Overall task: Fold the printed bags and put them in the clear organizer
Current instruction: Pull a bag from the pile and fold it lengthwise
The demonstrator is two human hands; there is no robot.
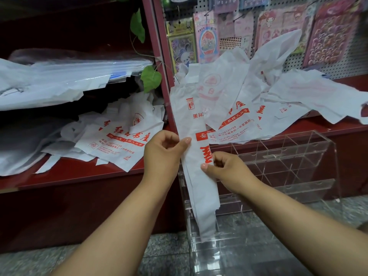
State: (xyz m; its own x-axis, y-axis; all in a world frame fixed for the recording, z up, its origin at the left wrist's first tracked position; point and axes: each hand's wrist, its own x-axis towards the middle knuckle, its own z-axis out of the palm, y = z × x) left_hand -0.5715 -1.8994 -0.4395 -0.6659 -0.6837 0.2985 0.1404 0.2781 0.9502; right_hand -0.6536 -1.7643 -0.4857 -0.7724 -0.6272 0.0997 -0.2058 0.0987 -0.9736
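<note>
body: two bare forearms, no sleeves in view | left hand (162,154): no ring, no glove, short nails with a pale glossy look | right hand (225,169): no ring, no watch, same short pale nails | wrists: bare

Crinkled thin plastic bag (196,156); glossy clear organizer (278,156)

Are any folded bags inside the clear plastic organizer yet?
No, the clear plastic organizer shows only bare compartments; both hands hold one white printed bag before it.
</note>
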